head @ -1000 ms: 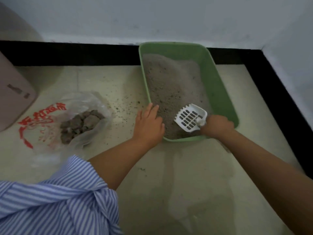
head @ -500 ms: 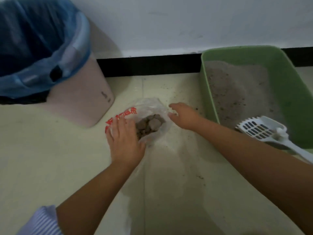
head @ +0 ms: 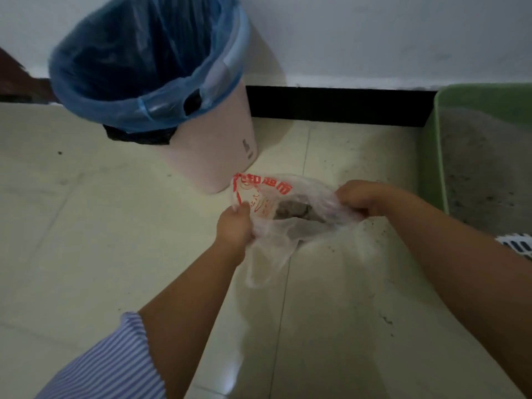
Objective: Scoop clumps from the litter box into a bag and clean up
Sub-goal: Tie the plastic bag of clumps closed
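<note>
Thin plastic bag (head: 276,223) (clumps (head: 293,211) inside) hung between my grips: left hand (head: 234,224) and right hand (head: 359,197) pinched its edges; tying, binning remained.

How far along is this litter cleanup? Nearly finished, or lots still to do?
Scooping looks done: grey clumps sit inside the clear plastic bag, and the scoop lies set aside by the green litter box. In hand: the left hand and right hand grip the bag's edges. Left: binning it in the lined bin and clearing scattered grains.
</note>
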Motion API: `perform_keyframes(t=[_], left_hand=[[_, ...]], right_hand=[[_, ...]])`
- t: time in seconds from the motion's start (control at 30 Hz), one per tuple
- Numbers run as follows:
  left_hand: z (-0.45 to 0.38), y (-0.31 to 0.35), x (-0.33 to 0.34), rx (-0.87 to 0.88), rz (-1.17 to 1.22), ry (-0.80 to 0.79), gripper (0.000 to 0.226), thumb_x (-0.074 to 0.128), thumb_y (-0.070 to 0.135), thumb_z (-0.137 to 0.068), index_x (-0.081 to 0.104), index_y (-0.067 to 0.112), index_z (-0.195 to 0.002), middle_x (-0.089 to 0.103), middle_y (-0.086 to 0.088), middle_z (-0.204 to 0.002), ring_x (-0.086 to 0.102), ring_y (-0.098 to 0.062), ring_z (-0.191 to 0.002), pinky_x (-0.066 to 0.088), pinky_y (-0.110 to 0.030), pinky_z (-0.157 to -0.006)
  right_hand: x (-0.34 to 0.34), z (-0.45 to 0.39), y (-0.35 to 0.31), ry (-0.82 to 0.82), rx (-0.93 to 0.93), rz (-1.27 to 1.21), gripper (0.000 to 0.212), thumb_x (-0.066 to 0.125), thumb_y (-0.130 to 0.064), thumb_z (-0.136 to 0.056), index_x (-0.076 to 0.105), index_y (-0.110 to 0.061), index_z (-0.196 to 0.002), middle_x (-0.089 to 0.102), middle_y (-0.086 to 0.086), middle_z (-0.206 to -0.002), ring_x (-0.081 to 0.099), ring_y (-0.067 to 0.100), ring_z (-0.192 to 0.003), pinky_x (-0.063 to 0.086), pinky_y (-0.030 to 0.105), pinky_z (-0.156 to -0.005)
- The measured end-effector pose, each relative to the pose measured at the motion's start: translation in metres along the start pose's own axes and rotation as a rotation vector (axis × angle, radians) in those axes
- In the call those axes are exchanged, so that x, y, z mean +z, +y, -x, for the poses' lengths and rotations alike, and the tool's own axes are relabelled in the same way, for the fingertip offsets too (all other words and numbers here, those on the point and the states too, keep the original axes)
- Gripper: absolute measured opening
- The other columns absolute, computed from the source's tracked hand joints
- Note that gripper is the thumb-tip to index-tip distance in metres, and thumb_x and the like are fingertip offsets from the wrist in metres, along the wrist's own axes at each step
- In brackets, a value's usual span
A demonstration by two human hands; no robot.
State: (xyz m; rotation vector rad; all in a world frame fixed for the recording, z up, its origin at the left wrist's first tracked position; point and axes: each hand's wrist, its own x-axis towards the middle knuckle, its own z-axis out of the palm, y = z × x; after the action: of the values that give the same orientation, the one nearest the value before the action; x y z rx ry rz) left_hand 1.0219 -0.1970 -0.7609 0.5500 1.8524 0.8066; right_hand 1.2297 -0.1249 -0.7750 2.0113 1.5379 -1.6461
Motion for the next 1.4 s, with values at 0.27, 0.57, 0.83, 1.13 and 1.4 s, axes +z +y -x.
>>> perform_keyframes(t=[0.27, 0.57, 0.83, 1.13, 1.4], left_hand=[[0.020, 0.071, 0.036, 0.227, -0.083, -0.310, 0.021, 0.057, 0.001, -0.086, 0.052, 0.014, -0.070, 0.042, 0.000, -0.058, 0.040, -0.005, -0.038, 0.030, -0.016, -0.037], [0.069, 0.136, 0.031, 0.277, 0.194, -0.594, 0.044, 0.034, -0.017, -0.087, 0.049, 0.015, -0.114, 0.037, -0.003, -0.065, 0.028, -0.007, -0.045, 0.021, -0.014, -0.035], [0.055, 0.138, 0.008, 0.285, 0.706, -0.430, 0.027, 0.039, -0.013, -0.089, 0.049, 0.011, -0.082, 0.040, -0.002, -0.062, 0.037, -0.001, -0.035, 0.028, -0.011, -0.032], [0.055, 0.124, 0.012, 0.532, 0.526, -0.340, 0.030, 0.055, -0.006, -0.085, 0.051, 0.019, -0.101, 0.058, 0.007, -0.075, 0.057, -0.005, -0.069, 0.049, -0.018, -0.067], [0.029, 0.045, 0.025, 0.697, -0.552, -0.057, 0.104, 0.076, 0.043, -0.071, 0.011, 0.019, -0.149, 0.008, -0.002, -0.154, 0.013, -0.022, -0.142, 0.020, -0.039, -0.116]], right_hand=[[-0.051, 0.060, 0.019, 1.014, -0.333, -0.153, 0.023, 0.057, -0.016, -0.089, 0.069, -0.005, -0.105, 0.069, 0.011, -0.099, 0.062, 0.025, -0.097, 0.044, 0.030, -0.086], [-0.062, 0.083, -0.020, 0.638, -0.594, -0.940, 0.018, 0.054, 0.008, -0.086, 0.062, -0.008, -0.085, 0.063, 0.002, -0.068, 0.061, 0.009, -0.056, 0.053, 0.021, -0.060], [-0.072, 0.110, -0.049, 0.479, -0.833, -1.258, 0.030, 0.041, 0.016, -0.088, 0.053, -0.012, -0.092, 0.054, -0.004, -0.048, 0.055, 0.008, -0.045, 0.049, 0.019, -0.049], [-0.061, 0.106, -0.049, 0.426, -0.903, -1.142, 0.033, 0.043, 0.017, -0.085, 0.055, -0.012, -0.091, 0.059, -0.005, -0.061, 0.058, 0.006, -0.051, 0.049, 0.017, -0.053], [-0.017, 0.061, -0.027, 0.276, -0.518, -0.383, 0.046, 0.063, -0.028, -0.082, 0.048, -0.026, -0.125, 0.047, 0.003, -0.129, 0.048, 0.023, -0.118, 0.041, 0.042, -0.102]])
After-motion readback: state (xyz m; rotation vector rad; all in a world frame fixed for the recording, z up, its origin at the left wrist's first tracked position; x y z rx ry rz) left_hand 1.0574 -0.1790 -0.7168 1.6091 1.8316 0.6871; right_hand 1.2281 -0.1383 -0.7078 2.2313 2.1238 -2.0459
